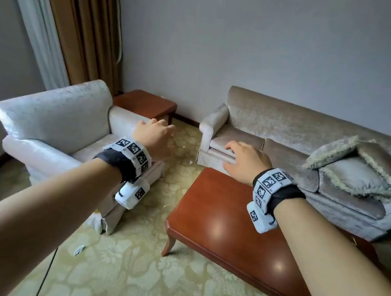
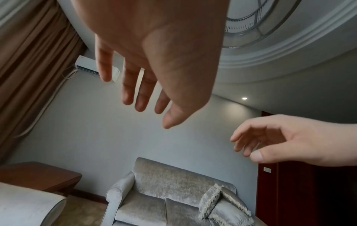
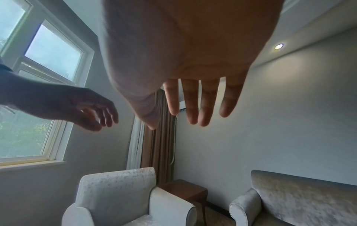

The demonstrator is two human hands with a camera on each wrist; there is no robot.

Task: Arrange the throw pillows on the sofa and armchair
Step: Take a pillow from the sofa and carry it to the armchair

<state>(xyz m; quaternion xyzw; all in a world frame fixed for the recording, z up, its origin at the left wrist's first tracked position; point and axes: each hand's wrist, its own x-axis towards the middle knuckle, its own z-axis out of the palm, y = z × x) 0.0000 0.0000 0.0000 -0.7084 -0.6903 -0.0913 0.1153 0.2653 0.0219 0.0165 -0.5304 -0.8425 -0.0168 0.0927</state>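
Observation:
Three fringed grey throw pillows (image 1: 356, 172) lie heaped at the right end of the grey sofa (image 1: 288, 124); the same pillows (image 2: 222, 204) show low in the left wrist view. A pale armchair (image 1: 55, 118) stands at the left with no pillow on it. My left hand (image 1: 157, 131) hovers in the air past the armchair's near arm, fingers relaxed, holding nothing. My right hand (image 1: 244, 157) hangs above the far edge of the coffee table, fingers spread, also holding nothing. Both hands are well apart from the pillows.
A red-brown coffee table (image 1: 242, 225) stands in front of the sofa, under my right forearm. A small wooden side table (image 1: 146, 104) fills the corner between armchair and sofa. Brown curtains (image 1: 81, 27) hang behind. Patterned carpet (image 1: 129, 261) lies between the furniture.

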